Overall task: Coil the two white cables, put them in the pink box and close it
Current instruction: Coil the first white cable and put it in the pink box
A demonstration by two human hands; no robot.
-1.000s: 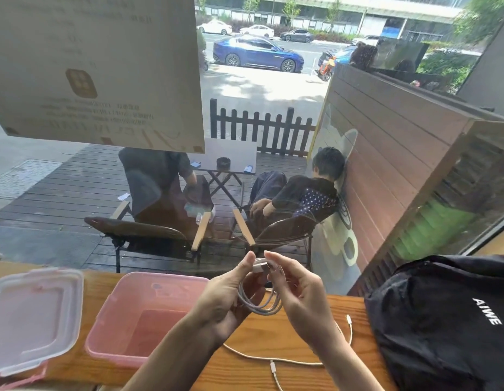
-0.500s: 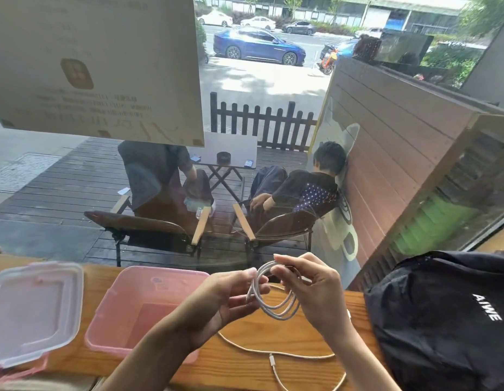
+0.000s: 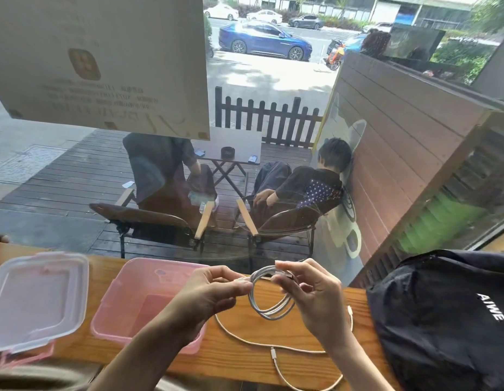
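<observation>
A white cable wound into a coil (image 3: pixel 269 309) hangs in the air above the wooden counter (image 3: pixel 245 359). My right hand (image 3: pixel 310 294) pinches its top with the plug end between the fingers. My left hand (image 3: pixel 208 294) grips the coil's left side. The second white cable (image 3: pixel 276 348) lies loose on the counter beneath my hands, one end hanging past the front edge. The open pink box (image 3: pixel 127 306) stands to the left of my hands, partly hidden by my left forearm. Its clear lid (image 3: pixel 34 300) lies further left.
A black backpack (image 3: pixel 448 320) fills the right end of the counter. A window pane stands right behind the counter. Beyond the glass two people sit in chairs on a deck.
The coil has shifted slightly right and lower between my hands. My left hand now pinches its left side. The view has tilted a little.
</observation>
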